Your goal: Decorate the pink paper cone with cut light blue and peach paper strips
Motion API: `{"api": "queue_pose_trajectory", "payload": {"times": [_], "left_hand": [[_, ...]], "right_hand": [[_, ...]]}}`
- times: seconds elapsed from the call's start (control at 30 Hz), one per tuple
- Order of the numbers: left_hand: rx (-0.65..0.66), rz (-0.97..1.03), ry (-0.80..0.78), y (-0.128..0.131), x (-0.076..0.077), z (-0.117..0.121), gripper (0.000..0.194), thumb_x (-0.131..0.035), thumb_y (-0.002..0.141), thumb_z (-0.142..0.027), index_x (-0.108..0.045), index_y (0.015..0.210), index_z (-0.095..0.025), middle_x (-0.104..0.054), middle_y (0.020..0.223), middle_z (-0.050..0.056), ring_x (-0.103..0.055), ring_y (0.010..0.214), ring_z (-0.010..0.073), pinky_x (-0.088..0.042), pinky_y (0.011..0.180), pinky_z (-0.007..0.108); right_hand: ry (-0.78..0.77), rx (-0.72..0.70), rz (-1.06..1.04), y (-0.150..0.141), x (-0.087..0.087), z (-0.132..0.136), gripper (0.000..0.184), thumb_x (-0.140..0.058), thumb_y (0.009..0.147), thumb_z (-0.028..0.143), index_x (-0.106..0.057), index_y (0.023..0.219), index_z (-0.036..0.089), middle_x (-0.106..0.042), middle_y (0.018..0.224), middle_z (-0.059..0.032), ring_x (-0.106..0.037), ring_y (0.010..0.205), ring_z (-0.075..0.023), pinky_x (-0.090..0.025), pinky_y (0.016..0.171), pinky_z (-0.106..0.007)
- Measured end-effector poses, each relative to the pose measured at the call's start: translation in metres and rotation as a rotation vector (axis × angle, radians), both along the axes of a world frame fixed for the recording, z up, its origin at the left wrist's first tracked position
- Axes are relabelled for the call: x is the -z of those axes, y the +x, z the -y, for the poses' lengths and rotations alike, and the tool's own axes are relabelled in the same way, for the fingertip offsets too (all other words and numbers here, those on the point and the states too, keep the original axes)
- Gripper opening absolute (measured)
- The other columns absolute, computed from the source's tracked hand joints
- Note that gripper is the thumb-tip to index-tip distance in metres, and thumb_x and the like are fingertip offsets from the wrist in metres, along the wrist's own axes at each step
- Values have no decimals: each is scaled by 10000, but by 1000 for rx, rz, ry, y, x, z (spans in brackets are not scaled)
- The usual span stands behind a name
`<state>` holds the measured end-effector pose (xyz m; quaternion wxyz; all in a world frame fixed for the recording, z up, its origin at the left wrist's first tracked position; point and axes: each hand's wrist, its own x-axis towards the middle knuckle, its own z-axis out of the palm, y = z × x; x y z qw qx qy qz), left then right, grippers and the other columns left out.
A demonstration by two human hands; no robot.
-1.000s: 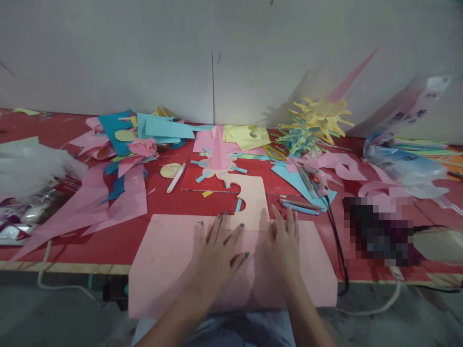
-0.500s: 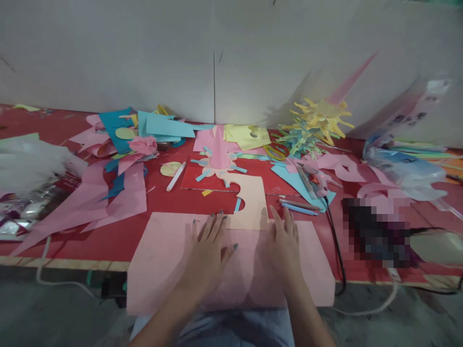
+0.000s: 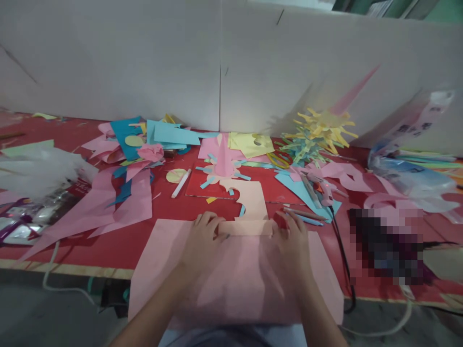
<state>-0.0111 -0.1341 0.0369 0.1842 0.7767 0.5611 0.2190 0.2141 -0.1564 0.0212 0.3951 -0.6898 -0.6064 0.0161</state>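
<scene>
A narrow peach paper strip (image 3: 246, 228) lies across the near end of a cut-out peach sheet (image 3: 255, 200); I cannot tell whether it is a folded edge or a separate piece. My left hand (image 3: 206, 236) pinches its left end with curled fingers. At the other end, my right hand (image 3: 292, 236) grips it with bent fingers. Under both hands rests a large pink sheet (image 3: 238, 284), which hangs over the table edge towards my lap. Just beyond stands a pink paper cone (image 3: 224, 159) on a petalled base with blue strips.
A white marker (image 3: 181, 183) and a yellow disc (image 3: 175, 176) lie left of centre. To the right are pens (image 3: 306, 217), a glue gun (image 3: 325, 190) with a black cord and a fringed paper piece (image 3: 321, 132). Pink scraps (image 3: 123, 205) and plastic bags (image 3: 43, 168) cover the left.
My hands have gone from lying flat with spread fingers to curling around the ends of the peach strip. The strip now shows as a raised band. The view has shifted slightly.
</scene>
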Motion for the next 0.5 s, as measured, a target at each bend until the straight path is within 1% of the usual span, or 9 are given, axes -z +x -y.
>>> {"api": "queue_pose_trajectory", "payload": {"times": [0.07, 0.1, 0.17, 0.2, 0.27, 0.3, 0.37, 0.43, 0.5], "left_hand": [[23, 53, -12, 2, -5, -4, 95, -518, 791, -234, -593, 834, -194, -553, 903, 27, -506, 832, 181, -418, 745, 338], [37, 88, -24, 3, -8, -5, 71, -512, 790, -212, -580, 783, -193, -554, 853, 17, -510, 794, 169, -417, 717, 320], [50, 175, -50, 4, -14, -6, 79, -491, 789, -170, -555, 749, -194, -554, 796, -2, -518, 730, 141, -414, 663, 278], [51, 223, -59, 4, -17, -7, 92, -478, 789, -155, -546, 743, -197, -553, 783, -9, -518, 698, 126, -410, 634, 257], [56, 320, -43, 4, -22, -8, 116, -450, 782, -124, -535, 761, -200, -557, 800, -11, -517, 671, 106, -404, 597, 227], [70, 371, -20, 4, -24, -10, 138, -435, 774, -103, -533, 779, -200, -562, 820, -6, -522, 684, 102, -406, 595, 217], [138, 463, 35, 3, -30, -14, 206, -395, 749, -55, -534, 804, -196, -572, 857, 14, -539, 740, 106, -419, 614, 207], [209, 518, 66, 1, -36, -19, 229, -380, 731, -41, -546, 784, -190, -587, 891, 35, -557, 815, 123, -442, 670, 220], [197, 562, 52, 0, -43, -26, 208, -401, 746, -74, -568, 783, -193, -605, 919, 43, -566, 890, 146, -457, 764, 256]], "right_hand": [[-33, 5, -62, 8, -6, -10, 268, -492, 785, 377, -629, 928, 195, -608, 1009, -106, -534, 971, -244, -420, 835, -404], [-85, 25, -124, 12, -8, -16, 298, -471, 795, 414, -632, 899, 185, -631, 935, -101, -564, 884, -233, -440, 776, -378], [-237, 55, -275, 18, -12, -25, 403, -409, 812, 499, -634, 835, 165, -651, 804, -91, -588, 731, -212, -449, 675, -336], [-309, 47, -343, 20, -14, -30, 444, -400, 805, 536, -636, 793, 160, -655, 757, -86, -591, 697, -212, -446, 659, -332], [-401, -24, -479, 21, -17, -37, 464, -448, 762, 578, -647, 725, 161, -665, 725, -81, -604, 728, -233, -447, 687, -341], [-428, -69, -576, 20, -20, -39, 456, -479, 740, 582, -657, 724, 162, -671, 731, -78, -610, 750, -242, -452, 690, -344], [-496, -157, -833, 16, -26, -42, 449, -517, 720, 573, -673, 790, 158, -679, 740, -75, -622, 739, -247, -472, 626, -338], [-577, -257, -1060, 13, -33, -44, 433, -550, 717, 538, -668, 869, 151, -683, 755, -76, -629, 692, -234, -474, 537, -313], [-600, -343, -1159, 11, -40, -47, 409, -624, 683, 481, -657, 910, 142, -686, 785, -74, -629, 679, -214, -478, 526, -291]]}}
